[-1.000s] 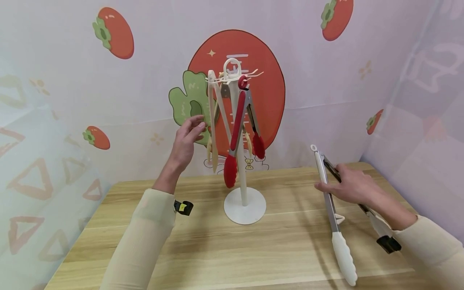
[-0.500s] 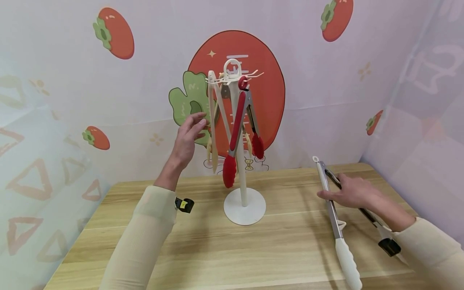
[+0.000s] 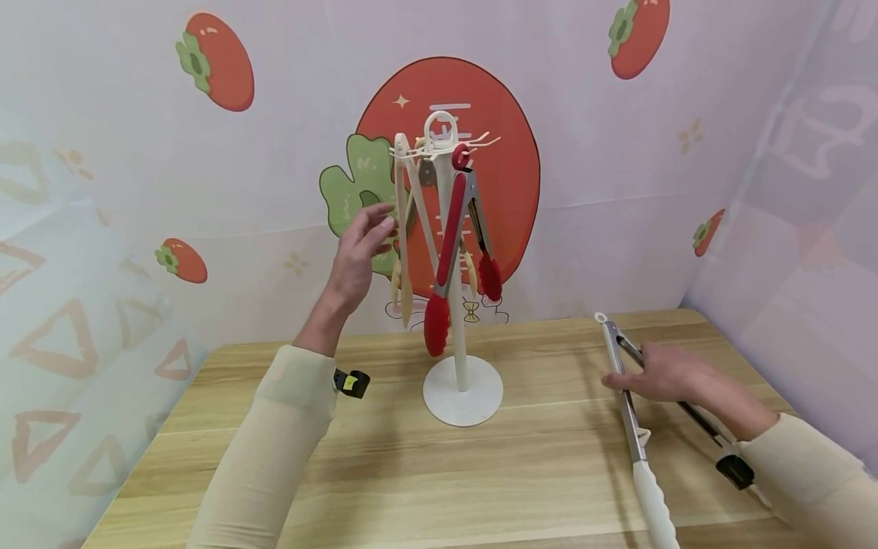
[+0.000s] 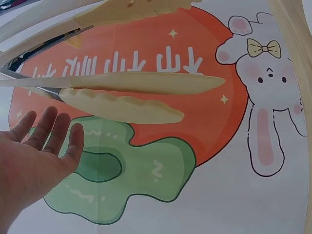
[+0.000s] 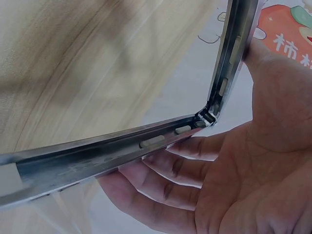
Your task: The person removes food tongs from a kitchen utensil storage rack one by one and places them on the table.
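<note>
Pale wooden table (image 3: 528, 476), fruit-printed backdrop (image 3: 576, 175)

Cream long sleeves (image 3: 264, 457), black wrist devices (image 3: 360, 384), one yellow label (image 3: 350, 382)

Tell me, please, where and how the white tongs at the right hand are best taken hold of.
I would grip the white tongs across both metal arms, near the hinge, coming from the right. The arms spread from the hinge in a V, so one hand can likely squeeze them together. The right hand already spans both arms there.
</note>
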The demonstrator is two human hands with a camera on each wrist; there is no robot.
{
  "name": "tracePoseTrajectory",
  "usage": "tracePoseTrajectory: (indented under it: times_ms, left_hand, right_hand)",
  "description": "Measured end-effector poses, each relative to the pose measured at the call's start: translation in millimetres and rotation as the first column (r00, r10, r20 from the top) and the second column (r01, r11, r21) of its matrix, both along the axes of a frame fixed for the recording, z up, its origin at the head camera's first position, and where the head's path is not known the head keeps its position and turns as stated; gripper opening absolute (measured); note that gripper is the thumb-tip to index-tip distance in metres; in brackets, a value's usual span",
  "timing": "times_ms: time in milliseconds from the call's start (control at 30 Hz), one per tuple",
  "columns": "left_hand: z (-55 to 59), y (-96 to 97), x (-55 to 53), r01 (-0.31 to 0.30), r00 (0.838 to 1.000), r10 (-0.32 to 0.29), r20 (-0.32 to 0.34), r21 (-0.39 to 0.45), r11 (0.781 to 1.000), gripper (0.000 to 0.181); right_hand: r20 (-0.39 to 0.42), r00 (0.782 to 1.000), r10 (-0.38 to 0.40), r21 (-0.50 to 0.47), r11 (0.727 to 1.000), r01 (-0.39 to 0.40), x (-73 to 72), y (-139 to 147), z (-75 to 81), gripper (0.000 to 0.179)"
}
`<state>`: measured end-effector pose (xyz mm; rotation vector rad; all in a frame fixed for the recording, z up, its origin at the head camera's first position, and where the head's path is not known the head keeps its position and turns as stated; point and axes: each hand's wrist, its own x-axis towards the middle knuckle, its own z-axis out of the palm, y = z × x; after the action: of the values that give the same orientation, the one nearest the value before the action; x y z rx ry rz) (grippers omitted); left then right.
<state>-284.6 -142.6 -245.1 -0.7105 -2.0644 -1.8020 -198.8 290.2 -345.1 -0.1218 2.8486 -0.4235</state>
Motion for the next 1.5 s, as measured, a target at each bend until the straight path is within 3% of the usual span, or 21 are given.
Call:
tracePoseTrajectory:
  times_ms: [467,967,1500]
  left_hand:
    - [11.7,5.5,10.2,-0.007,0.997,0.007,-0.074,0.0,1.0,0.049]
    - [22.7,11.1,21.7,-0.012,0.99,0.011,-0.142,-0.003,1.0,0.053]
    - [25.2,9.5,27.4,-0.057,0.985,0.048,-0.166,-0.044,0.997,0.055]
  right_hand:
    - [0.017,1.0,-0.02,0.007,1.0,0.02,-2.7,1.9,-9.2,0.068]
    - [0.045,0.998,-0.041,0.06,0.997,0.038,-6.3,6.4,-15.6,0.069]
    - [0.087,0.996,-0.026,0.129,0.992,0.015,-10.7,15.9,-18.8,0.063]
